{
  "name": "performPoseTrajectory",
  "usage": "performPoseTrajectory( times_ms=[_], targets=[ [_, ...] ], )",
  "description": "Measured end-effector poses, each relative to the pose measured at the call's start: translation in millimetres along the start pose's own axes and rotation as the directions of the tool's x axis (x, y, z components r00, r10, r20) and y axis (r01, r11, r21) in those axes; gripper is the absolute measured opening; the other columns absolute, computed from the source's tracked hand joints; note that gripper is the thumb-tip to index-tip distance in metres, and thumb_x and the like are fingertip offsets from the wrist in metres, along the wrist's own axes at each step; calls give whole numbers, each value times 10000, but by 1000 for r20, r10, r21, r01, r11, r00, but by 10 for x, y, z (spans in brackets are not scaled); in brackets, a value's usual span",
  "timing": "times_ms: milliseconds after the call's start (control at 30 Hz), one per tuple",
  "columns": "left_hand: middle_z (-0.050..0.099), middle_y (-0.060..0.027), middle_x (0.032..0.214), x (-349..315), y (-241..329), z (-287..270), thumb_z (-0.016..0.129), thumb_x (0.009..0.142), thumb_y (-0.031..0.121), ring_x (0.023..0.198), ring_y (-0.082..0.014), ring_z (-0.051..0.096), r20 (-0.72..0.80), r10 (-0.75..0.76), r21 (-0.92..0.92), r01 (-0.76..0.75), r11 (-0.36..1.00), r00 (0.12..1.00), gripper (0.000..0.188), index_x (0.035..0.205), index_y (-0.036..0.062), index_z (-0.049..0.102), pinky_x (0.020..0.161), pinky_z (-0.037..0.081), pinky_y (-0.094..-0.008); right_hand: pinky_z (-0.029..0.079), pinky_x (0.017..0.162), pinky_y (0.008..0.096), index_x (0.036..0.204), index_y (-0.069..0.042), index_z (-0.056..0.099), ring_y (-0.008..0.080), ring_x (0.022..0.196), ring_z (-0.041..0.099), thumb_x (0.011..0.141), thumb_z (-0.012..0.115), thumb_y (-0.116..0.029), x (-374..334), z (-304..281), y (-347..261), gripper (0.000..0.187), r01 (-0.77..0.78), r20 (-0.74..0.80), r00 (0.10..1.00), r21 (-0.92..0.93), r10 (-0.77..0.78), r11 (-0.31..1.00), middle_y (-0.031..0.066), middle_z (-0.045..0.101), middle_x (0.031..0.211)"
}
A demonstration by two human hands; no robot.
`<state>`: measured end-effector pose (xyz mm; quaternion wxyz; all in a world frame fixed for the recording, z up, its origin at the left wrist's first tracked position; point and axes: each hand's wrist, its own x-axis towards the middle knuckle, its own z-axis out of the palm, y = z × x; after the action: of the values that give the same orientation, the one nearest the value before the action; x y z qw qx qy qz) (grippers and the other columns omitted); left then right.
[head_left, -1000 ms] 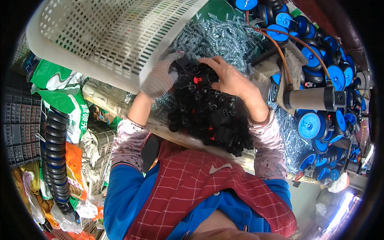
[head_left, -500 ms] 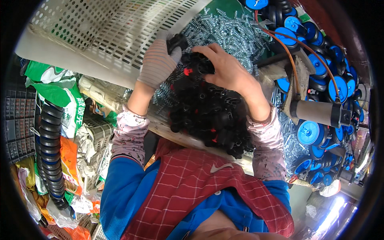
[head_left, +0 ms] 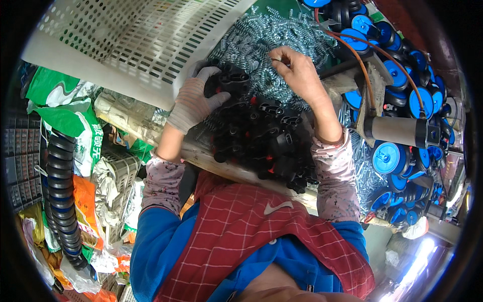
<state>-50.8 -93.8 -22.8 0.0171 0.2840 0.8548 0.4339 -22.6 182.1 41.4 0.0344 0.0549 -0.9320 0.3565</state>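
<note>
My left hand (head_left: 193, 103), in a thin striped glove, curls its fingers and thumb around a black plastic part (head_left: 232, 78) at the far edge of a heap of similar parts (head_left: 256, 133). Small red pieces show among that heap. Over the pile of silvery coil springs (head_left: 246, 45) my bare right hand (head_left: 300, 75) is bent, thumb and forefinger close together. What sits between those fingertips is too small to make out.
A white perforated plastic crate (head_left: 126, 50) stands at the far left. To the right, a metal cylinder (head_left: 395, 131) on a bracket has an orange hose (head_left: 365, 65) nearby. Black wheels with blue hubs (head_left: 387, 158) crowd behind it. Plastic bags (head_left: 70, 113) lie at the left.
My right hand has left the black parts and moved up and right over the springs. My left hand has come slightly lower, still around a black part.
</note>
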Motion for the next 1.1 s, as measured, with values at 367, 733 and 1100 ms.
performPoseTrajectory(
  times_ms=[367, 733, 1100],
  targets=[
    [441, -228, 1419, 90, 163, 79, 808, 795, 293, 1311, -413, 445, -66, 92, 22, -91, 996, 994, 591, 1320, 122, 598, 1114, 387, -452, 535, 763, 452, 959, -44, 638, 356, 892, 671, 823, 661, -69, -52, 444, 121, 140, 77, 75, 996, -423, -50, 903, 148, 703, 937],
    [524, -159, 1335, 130, 207, 55, 782, 728, 104, 1241, -357, 518, 19, 151, -70, -149, 986, 988, 463, 1164, 114, 629, 1018, 459, -414, 510, 652, 289, 1034, -33, 692, 103, 726, 651, 899, 699, -102, -249, 18, -7, 152, -112, -74, 984, 459, 164, 881, 60, 704, 821],
    [561, -143, 1280, 126, 156, 64, 780, 694, 16, 1194, -348, 568, 2, 187, -67, -186, 980, 982, 486, 1137, 93, 595, 990, 480, -398, 564, 738, 387, 1013, -23, 654, 317, 851, 670, 855, 714, -39, 65, 244, -208, 171, 466, -125, 872, -84, -473, 881, 136, 656, 964]
  ],
)
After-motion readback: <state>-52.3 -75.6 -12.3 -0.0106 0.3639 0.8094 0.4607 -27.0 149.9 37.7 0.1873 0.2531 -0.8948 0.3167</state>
